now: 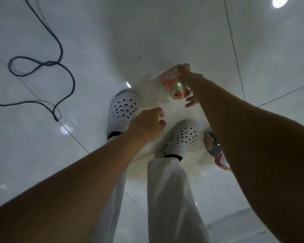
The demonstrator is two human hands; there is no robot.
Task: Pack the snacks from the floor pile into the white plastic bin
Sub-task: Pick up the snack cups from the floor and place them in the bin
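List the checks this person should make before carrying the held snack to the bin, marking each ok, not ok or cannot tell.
1. Right hand grips the snack: ok.
2. Grip firm enough to carry: cannot tell, the picture is blurred.
3. Left hand free: ok, it holds nothing.
4. Bin in sight: not ok, it is out of view.
5. All snacks picked up: not ok, a second snack lies by the right shoe.
6. Cable apart from the left shoe: ok, it lies well to that shoe's left.
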